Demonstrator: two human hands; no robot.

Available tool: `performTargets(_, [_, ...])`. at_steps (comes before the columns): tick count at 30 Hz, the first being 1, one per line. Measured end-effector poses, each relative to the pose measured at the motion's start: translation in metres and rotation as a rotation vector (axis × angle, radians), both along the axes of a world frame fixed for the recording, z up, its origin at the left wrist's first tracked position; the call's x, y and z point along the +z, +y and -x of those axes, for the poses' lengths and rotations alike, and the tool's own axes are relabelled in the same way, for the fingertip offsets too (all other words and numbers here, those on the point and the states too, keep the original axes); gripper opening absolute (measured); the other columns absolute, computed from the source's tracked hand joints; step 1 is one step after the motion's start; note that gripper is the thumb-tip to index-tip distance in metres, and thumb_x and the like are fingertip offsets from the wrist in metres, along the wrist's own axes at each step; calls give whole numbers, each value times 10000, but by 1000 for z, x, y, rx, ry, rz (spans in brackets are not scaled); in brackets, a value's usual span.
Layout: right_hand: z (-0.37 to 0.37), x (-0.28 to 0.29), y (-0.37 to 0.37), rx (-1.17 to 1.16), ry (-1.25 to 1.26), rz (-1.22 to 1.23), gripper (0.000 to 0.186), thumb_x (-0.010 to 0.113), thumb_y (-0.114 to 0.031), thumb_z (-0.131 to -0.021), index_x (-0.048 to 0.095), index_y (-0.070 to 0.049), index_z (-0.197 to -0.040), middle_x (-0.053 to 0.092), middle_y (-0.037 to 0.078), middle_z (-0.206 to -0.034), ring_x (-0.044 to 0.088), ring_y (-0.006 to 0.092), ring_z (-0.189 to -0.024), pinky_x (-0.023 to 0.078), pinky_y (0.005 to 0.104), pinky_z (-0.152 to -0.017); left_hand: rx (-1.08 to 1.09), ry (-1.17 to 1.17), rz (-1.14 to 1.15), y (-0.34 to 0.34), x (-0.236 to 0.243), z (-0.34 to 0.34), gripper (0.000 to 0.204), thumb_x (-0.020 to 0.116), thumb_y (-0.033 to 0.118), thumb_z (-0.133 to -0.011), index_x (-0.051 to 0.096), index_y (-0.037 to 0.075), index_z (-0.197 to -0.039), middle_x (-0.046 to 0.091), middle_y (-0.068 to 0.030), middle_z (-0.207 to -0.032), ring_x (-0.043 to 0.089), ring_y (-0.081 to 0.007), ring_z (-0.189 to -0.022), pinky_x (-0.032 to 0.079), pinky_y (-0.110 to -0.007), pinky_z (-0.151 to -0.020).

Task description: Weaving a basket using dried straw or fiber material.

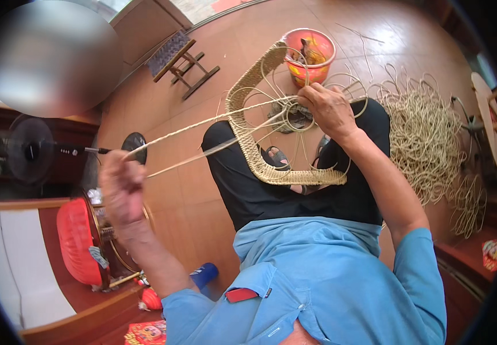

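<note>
Your work, a straw-coloured woven frame [248, 149], sits over your lap and knees, ahead of your blue shirt. Band is tightly wrapped, corners rounded; visible run goes from the far end, down the left side, then along the near side. Inside: an open cord web [301, 138], thin pale loops fanning around a small central ring. Right hand [328, 110] is closed, fingers pinched on the web just right of that ring. Left hand [123, 192] is out left, motion-blurred, fingers curled round pale strands [185, 129]; exact grip unclear. The strands stretch taut across the frame's left side, upper one twisted rope-like.
</note>
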State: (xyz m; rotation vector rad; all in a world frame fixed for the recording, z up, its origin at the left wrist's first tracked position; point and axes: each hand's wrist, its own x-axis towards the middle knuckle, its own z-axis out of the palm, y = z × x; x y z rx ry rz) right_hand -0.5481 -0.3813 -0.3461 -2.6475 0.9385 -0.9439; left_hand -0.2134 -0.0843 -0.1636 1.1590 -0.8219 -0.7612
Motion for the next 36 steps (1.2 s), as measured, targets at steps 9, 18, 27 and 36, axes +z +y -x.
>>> performTargets(9, [-10, 6, 2, -35, -253, -195, 115, 693, -220, -1026, 675, -115, -1070, 735, 122, -820, 744, 387, -788, 571, 512, -726, 41, 213, 187, -4, 60, 10, 346, 517, 112, -1140, 581, -17, -1454, 457, 16, -821, 399, -63, -642, 431, -249, -610])
performTargets(18, [-10, 3, 5, 28, -54, -46, 162, 653, -258, -1021, 711, -110, -1053, 730, 98, -1002, 735, 345, -900, 537, 473, -833, -261, -441, -469, -110, -142, 175, 269, 534, 86, -1098, 656, -38, -1303, 736, -113, -1126, 736, -157, -942, 644, -313, -842])
performTargets(27, [-8, 12, 0, 41, 33, -172, 178, 654, -213, -932, 715, -92, -1047, 741, 129, -1020, 731, 372, -955, 507, 513, -902, -111, -341, -408, -187, -169, 199, 183, 478, 38, -1043, 529, -15, -1211, 712, -167, -983, 786, -216, -785, 600, -341, -545])
performTargets(36, [-4, 12, -9, 90, 56, -290, 222, 662, -253, -948, 702, -76, -1076, 753, 149, -1045, 736, 363, -958, 529, 493, -856, -38, -423, -345, -195, -173, 193, 187, 646, 122, -994, 581, 4, -1124, 647, -64, -789, 645, -143, -681, 514, -318, -628])
